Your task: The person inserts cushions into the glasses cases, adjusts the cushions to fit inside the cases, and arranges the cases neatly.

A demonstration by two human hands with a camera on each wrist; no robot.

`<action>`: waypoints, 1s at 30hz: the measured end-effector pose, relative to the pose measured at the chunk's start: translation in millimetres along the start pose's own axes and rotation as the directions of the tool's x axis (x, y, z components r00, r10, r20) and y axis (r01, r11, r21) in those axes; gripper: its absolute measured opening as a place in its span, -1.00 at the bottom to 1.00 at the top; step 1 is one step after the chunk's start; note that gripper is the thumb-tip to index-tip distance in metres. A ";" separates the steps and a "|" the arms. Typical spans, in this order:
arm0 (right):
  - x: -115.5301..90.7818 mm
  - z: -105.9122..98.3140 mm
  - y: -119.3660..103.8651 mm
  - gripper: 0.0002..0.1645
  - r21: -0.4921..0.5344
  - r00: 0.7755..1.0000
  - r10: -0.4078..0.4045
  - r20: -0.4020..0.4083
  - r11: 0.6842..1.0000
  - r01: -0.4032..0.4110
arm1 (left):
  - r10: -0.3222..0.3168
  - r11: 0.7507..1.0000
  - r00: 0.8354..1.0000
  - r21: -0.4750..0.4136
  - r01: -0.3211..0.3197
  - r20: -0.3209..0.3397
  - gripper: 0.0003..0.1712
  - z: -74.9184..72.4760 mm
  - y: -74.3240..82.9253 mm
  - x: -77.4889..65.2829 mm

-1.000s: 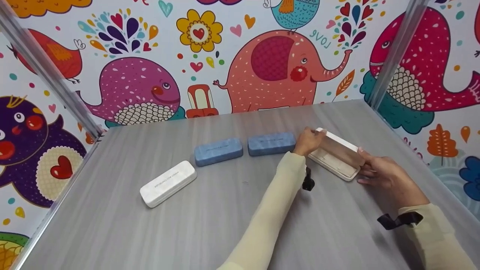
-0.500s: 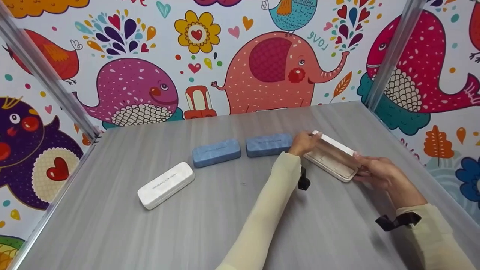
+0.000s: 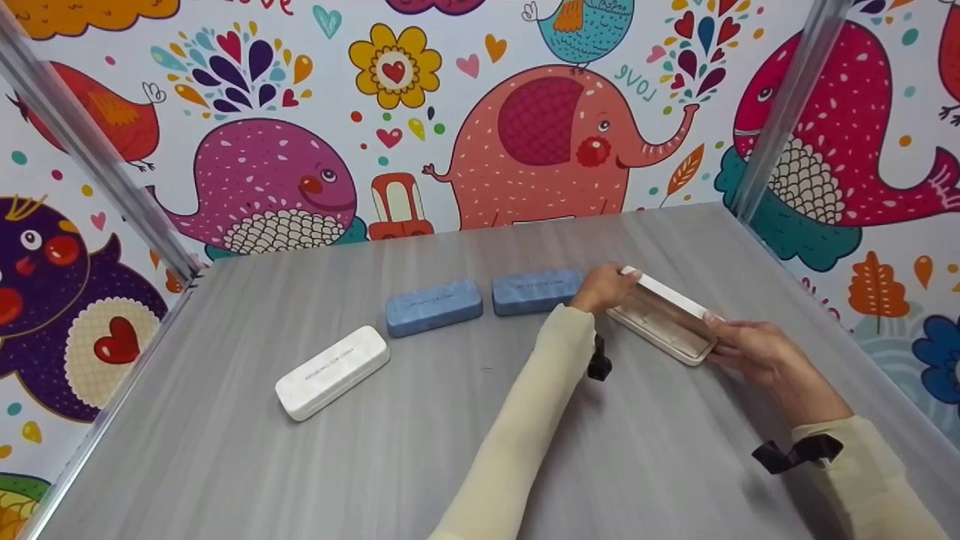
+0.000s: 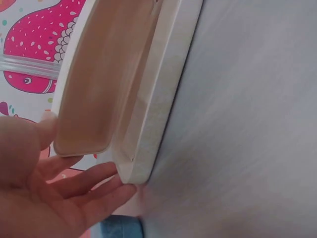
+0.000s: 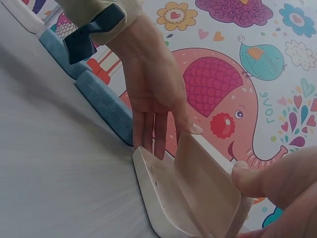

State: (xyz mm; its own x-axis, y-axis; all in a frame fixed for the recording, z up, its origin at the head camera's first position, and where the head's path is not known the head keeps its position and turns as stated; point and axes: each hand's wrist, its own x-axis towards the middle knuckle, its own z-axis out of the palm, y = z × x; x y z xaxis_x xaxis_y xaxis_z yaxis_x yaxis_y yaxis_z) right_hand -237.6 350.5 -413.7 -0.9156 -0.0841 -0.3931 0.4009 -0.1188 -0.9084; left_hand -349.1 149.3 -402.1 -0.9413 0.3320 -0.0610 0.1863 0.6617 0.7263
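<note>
An open white eyeglass case (image 3: 666,320) sits at the right of the table, its lid leaning over the base and its pale beige inside showing. At the case's left end my left hand (image 3: 606,289) pinches the lid's corner, thumb on the edge; in the left wrist view the other fingers reach along the end of the base (image 4: 163,84). My right hand (image 3: 772,360) holds the opposite end of the lid. The right wrist view shows the right thumb (image 5: 247,178) on the lid's edge. No glasses show inside the case.
Two closed blue cases, one in the middle (image 3: 435,307) and one (image 3: 536,291) close beside my left hand, stand on the grey table (image 3: 375,480). A closed white case (image 3: 334,373) lies farther left. A cartoon-printed wall (image 3: 405,135) borders the back.
The white case's lid has tilted down a little toward its base, both hands moving with it. Less of the base's inside shows. The other cases stay where they were.
</note>
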 end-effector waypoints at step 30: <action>-5.8 8.5 12.1 0.06 -0.293 0.988 -0.033 -0.153 0.956 -0.013 | -0.073 0.980 0.995 -0.178 0.084 0.066 -0.49 -2.4 -17.7 -7.8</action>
State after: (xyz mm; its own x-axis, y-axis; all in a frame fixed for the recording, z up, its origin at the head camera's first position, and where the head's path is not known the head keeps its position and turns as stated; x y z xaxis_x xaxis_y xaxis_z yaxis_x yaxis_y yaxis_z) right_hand -227.2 341.0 -421.2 -0.9221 0.0727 -0.3800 0.3868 0.1777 -0.9049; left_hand -345.7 133.3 -412.9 -0.9316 0.3266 -0.1594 0.0535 0.5572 0.8286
